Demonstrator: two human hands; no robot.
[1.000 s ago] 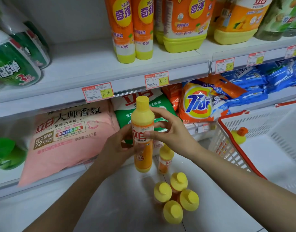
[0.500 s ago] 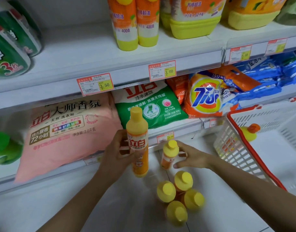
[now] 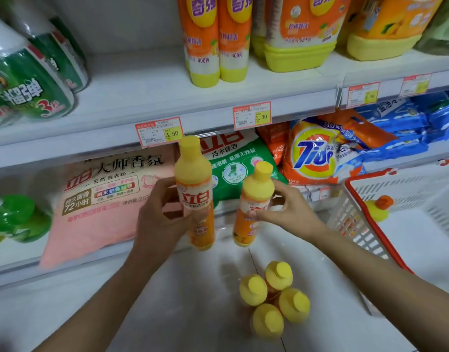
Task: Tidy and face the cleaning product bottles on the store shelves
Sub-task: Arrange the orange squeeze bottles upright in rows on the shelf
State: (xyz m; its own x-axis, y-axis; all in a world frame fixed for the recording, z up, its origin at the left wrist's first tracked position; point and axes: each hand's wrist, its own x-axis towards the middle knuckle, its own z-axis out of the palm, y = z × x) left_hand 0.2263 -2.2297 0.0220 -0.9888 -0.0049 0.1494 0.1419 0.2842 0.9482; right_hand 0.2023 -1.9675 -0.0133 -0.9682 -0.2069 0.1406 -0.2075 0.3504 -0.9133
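White basket (image 3: 353, 224) with red rim holds one yellow, orange-capped bottle (image 3: 377, 209).

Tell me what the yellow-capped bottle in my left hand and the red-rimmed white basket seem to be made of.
Detergent bottle: probably smooth plastic, going by the moulded yellow cap, rounded body and glossy printed label. Basket: apparently rigid moulded plastic, with matte white slotted walls and a red rim.

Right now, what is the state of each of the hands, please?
Left hand: holds the left yellow-capped bottle.
Right hand: holds the right yellow-capped bottle.
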